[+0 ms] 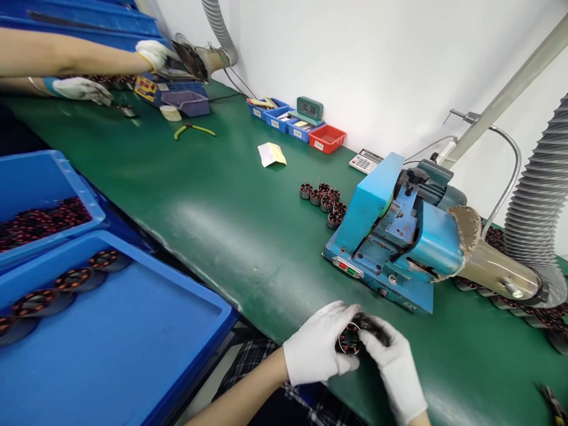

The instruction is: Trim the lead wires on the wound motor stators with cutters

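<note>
At the front edge of the green bench, my left hand [316, 346], in a white glove, is closed around a motor stator [350, 339] with a bright metal rim and copper windings. My right hand [397, 370], gloved too and blackened at the fingers, grips the same stator from the right, its thumb at the rim. The fingers hide part of the stator. Just beyond my hands stands a blue bench machine [377, 260] with red and green buttons. Left of that machine, several stators [327, 204] are grouped on the bench.
A blue tray [177, 355] with a row of stators lies at left, a blue bin [39, 177] behind it. More stators [501, 302] and a grey hose [539, 177] are at right. A co-worker's gloved hands [84, 90] work at far left near green-handled pliers [195, 129].
</note>
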The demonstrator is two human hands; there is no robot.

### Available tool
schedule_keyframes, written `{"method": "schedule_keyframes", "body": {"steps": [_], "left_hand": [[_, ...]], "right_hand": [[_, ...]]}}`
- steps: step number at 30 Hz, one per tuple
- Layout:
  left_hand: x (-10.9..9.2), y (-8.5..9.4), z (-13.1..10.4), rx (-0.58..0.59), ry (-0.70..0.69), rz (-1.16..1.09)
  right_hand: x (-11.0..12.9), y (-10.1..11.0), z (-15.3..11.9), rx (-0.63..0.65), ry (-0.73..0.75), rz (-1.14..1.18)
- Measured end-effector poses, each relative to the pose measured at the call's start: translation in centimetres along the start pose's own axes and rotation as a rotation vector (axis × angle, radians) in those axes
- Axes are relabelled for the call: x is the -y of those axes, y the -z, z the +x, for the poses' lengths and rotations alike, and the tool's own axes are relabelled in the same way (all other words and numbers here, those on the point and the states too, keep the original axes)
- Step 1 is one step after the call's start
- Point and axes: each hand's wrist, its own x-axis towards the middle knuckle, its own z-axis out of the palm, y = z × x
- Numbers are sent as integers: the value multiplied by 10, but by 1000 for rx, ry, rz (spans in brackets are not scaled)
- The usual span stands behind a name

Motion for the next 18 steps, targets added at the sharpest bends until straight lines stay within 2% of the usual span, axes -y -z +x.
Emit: {"method": "schedule_keyframes", "body": {"steps": [2,4,6,8,10,11,13,15,16,18], "left_hand": [[0,4,3,51,-3,-21],[-2,5,7,61,12,-39],[-5,3,9,42,28,-41],[-6,-1,11,-13,46,-28],[-5,-4,10,-94,52,-18],[-4,-4,9,-124,48,-18],[0,-2,8,-121,17,-33],[5,2,6,-25,-32,-63],[7,3,5,25,-48,-76],[11,4,4,77,-51,-91]], "right_hand": [[-4,-14,-4,-5,-34,26],[1,-16,-3,-96,-81,147],[17,-5,1,-215,-69,334],[36,15,6,-344,17,534],[50,33,8,-434,107,574],[53,39,8,-415,114,483],[50,39,3,-211,80,164],[39,27,-4,60,68,-152],[32,19,-8,156,91,-254],[19,3,-14,257,154,-356]]}}
